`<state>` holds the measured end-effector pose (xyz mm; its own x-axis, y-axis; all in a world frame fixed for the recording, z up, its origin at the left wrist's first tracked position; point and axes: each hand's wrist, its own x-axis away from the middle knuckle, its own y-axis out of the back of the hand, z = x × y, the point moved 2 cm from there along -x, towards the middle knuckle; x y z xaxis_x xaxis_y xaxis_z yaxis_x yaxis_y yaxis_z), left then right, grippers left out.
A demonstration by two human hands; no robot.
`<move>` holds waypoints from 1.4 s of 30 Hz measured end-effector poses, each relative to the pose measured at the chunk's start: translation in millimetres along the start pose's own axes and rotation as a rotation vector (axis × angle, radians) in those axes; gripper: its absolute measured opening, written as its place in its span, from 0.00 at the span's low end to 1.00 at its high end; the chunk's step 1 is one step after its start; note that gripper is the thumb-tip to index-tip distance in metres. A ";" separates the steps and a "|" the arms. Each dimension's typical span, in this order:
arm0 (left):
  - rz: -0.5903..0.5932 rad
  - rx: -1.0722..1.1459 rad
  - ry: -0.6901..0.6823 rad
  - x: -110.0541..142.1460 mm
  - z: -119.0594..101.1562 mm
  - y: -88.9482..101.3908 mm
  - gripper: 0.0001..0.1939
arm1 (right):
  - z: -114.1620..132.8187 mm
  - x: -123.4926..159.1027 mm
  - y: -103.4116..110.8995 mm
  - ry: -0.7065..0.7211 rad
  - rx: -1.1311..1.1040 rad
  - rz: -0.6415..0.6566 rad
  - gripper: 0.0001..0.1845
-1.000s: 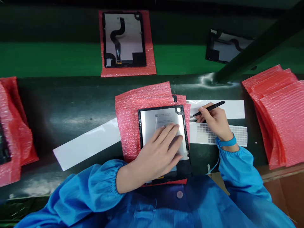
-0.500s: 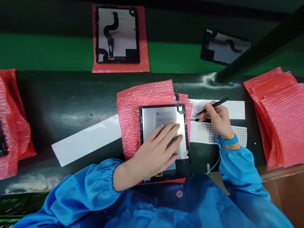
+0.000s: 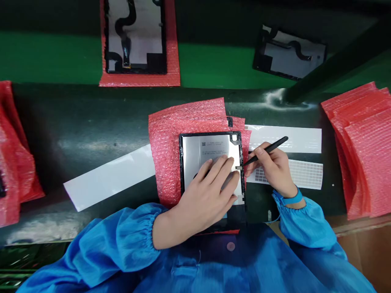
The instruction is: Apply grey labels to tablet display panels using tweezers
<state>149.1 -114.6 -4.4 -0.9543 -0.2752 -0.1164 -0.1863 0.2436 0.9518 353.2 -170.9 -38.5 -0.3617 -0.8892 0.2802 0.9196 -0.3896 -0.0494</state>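
Observation:
My left hand (image 3: 206, 197) lies with outstretched fingers on the back of a silver display panel (image 3: 191, 156) in a black frame. The panel rests on stacked pink bubble-wrap bags (image 3: 166, 158). Between thumb and fingers, my right hand (image 3: 275, 169) grips slim black tweezers (image 3: 270, 147). Their tip is at the panel's right edge, by a small grey sticker (image 3: 238, 167); whether the sticker is pinched or lying on the panel I cannot tell. Under and beside my right hand is a white sheet of small grey stickers (image 3: 307, 174).
White strips (image 3: 110, 177) (image 3: 287, 138) lie left and right of the stack. More pink bags (image 3: 363, 150) are piled at the right, others (image 3: 21, 162) at the left. On the green shelf lie a panel on a pink bag (image 3: 140, 36) and another panel (image 3: 287, 55), near a dark post (image 3: 336, 61).
My right hand has moved the tweezers from the white strips left to the panel's right edge, where a small grey sticker now shows. My left hand stays on the panel. The camera view has shifted slightly.

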 end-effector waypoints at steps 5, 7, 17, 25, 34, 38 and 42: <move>0.004 0.001 0.022 1.5 -3.4 -0.4 0.22 | -2.8 3.6 -1.0 -0.004 -0.054 -0.006 0.20; 0.004 0.002 0.030 0.7 -4.1 -0.6 0.22 | -4.6 3.1 -0.2 -0.011 -0.063 -0.001 0.20; 0.026 0.007 0.057 0.1 -5.5 -3.1 0.22 | -6.7 1.0 -0.2 -0.020 -0.099 0.005 0.20; 0.007 0.000 0.055 -2.9 -6.7 -1.0 0.25 | -5.9 0.5 -0.3 -0.043 -0.061 0.001 0.22; 0.019 0.050 0.084 -2.7 -7.1 -3.1 0.26 | -3.3 -1.7 -2.6 0.013 -0.062 -0.029 0.21; 0.042 0.083 0.085 0.3 -3.2 -9.0 0.27 | 18.6 0.1 10.2 0.209 0.033 -0.248 0.25; 0.040 0.078 0.086 1.7 4.8 -18.1 0.30 | 51.0 28.2 65.0 0.427 0.369 -0.698 0.24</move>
<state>149.7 -115.1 -23.2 -0.9384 -0.3419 -0.0507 -0.1692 0.3266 0.9299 410.5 -209.0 15.1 -0.8154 -0.5207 -0.2529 0.4331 -0.8387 0.3302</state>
